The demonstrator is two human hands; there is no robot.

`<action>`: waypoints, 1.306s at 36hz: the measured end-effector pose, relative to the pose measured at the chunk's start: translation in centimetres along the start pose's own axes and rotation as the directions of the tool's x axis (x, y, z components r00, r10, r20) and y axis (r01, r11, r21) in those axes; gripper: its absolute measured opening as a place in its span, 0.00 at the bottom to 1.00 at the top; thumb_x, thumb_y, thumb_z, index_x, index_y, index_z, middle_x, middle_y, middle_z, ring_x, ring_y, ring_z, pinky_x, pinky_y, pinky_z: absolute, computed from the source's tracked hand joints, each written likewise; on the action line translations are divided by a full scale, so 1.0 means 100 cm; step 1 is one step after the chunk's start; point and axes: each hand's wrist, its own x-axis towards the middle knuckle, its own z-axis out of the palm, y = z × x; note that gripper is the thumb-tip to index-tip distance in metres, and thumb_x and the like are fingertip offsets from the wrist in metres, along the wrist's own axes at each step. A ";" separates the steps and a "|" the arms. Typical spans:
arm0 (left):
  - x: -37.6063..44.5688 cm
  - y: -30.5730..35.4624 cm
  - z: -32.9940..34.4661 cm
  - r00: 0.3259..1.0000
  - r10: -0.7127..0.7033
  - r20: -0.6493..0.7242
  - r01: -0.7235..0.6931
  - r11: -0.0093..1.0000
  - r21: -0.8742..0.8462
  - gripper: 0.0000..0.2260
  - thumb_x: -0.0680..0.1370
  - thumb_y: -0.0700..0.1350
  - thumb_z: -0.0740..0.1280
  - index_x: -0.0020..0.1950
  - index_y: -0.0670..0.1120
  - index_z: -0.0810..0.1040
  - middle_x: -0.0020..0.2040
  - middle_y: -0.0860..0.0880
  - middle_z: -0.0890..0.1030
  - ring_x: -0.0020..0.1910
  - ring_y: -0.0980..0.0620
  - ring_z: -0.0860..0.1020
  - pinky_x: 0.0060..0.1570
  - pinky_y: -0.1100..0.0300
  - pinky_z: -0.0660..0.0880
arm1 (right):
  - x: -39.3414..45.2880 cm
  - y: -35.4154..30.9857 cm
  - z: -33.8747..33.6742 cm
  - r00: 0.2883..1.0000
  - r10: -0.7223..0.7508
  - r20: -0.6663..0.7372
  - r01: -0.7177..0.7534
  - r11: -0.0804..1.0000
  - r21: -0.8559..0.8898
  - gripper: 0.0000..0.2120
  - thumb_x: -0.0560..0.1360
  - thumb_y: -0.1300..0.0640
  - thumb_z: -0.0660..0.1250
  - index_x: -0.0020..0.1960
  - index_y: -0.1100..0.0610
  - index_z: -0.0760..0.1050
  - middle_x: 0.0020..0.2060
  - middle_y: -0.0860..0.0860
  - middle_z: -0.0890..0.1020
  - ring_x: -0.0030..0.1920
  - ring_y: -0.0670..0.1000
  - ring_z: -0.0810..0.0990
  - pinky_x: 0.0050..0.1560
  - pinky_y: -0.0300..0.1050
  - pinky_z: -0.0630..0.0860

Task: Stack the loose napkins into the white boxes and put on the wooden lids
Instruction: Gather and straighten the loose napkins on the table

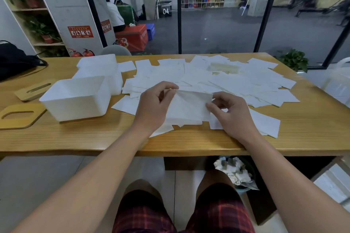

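A white napkin [186, 107] is lifted slightly above the table's front middle. My left hand [153, 107] pinches its upper left corner and my right hand [230, 112] pinches its right edge. Many loose white napkins [223, 79] lie spread over the middle and right of the wooden table [94, 138]. An open white box [75, 98] stands at the left, with two more white boxes [100, 68] behind it. Two wooden lids with oval slots lie at the far left, one flat near the front edge [19, 116] and one further back [34, 89].
A black bag [13, 60] sits on the table's far left corner. Under the table a bin [236, 174] holds crumpled paper. Glass walls stand behind the table, a potted plant [292, 59] at the right. My knees in plaid shorts are below.
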 end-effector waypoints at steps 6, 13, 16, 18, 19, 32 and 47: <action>0.005 -0.025 -0.003 0.985 -0.154 0.081 0.152 0.988 0.038 0.02 0.86 0.49 0.69 0.58 0.55 0.80 0.46 0.52 0.85 0.46 0.51 0.83 0.48 0.51 0.80 | 0.001 0.004 0.002 0.996 0.050 0.072 -0.049 0.999 -0.018 0.11 0.81 0.54 0.75 0.63 0.45 0.82 0.42 0.47 0.88 0.48 0.50 0.86 0.59 0.55 0.81; -0.001 -0.037 0.001 0.984 -0.167 0.069 0.147 0.963 0.228 0.03 0.87 0.49 0.68 0.56 0.53 0.81 0.47 0.56 0.82 0.45 0.59 0.79 0.41 0.69 0.69 | 0.001 0.007 0.002 0.999 0.026 0.027 -0.023 0.994 -0.110 0.06 0.80 0.54 0.76 0.55 0.46 0.86 0.41 0.43 0.87 0.45 0.46 0.84 0.48 0.38 0.78; -0.001 -0.034 0.002 0.986 -0.157 0.051 0.139 0.956 0.260 0.03 0.86 0.49 0.68 0.56 0.52 0.81 0.45 0.56 0.82 0.44 0.58 0.79 0.39 0.71 0.68 | -0.001 0.006 0.003 0.999 0.010 0.033 -0.006 0.991 -0.137 0.04 0.80 0.55 0.76 0.52 0.46 0.86 0.40 0.42 0.86 0.43 0.46 0.82 0.43 0.36 0.76; -0.002 -0.033 0.002 0.988 -0.147 0.046 0.129 0.952 0.276 0.03 0.86 0.49 0.68 0.55 0.52 0.81 0.43 0.57 0.81 0.42 0.59 0.78 0.38 0.71 0.68 | -0.002 0.005 0.003 1.000 -0.014 0.021 0.017 0.988 -0.155 0.04 0.80 0.57 0.76 0.51 0.48 0.86 0.41 0.42 0.86 0.44 0.46 0.82 0.44 0.37 0.76; -0.002 -0.032 0.003 0.989 -0.143 0.041 0.125 0.950 0.287 0.03 0.86 0.49 0.69 0.54 0.52 0.81 0.43 0.58 0.81 0.42 0.60 0.78 0.38 0.71 0.67 | -0.002 0.004 0.003 0.999 -0.031 0.005 0.032 0.984 -0.173 0.05 0.81 0.58 0.75 0.50 0.48 0.86 0.41 0.42 0.86 0.44 0.46 0.82 0.43 0.37 0.76; -0.001 -0.038 0.003 0.993 -0.120 -0.003 0.111 0.912 0.396 0.07 0.85 0.48 0.70 0.62 0.50 0.83 0.53 0.55 0.84 0.53 0.54 0.78 0.57 0.53 0.79 | -0.026 0.009 0.000 0.995 0.021 0.097 0.036 0.835 -0.549 0.14 0.74 0.37 0.77 0.50 0.46 0.84 0.46 0.40 0.79 0.47 0.45 0.76 0.50 0.43 0.70; -0.018 0.039 0.030 0.935 -0.159 0.316 0.150 0.987 0.054 0.09 0.89 0.50 0.63 0.64 0.58 0.82 0.45 0.59 0.88 0.43 0.59 0.85 0.45 0.63 0.81 | -0.020 -0.009 -0.008 0.997 0.063 -0.044 -0.073 0.954 -0.289 0.05 0.82 0.53 0.71 0.47 0.46 0.81 0.43 0.42 0.83 0.46 0.45 0.81 0.44 0.34 0.72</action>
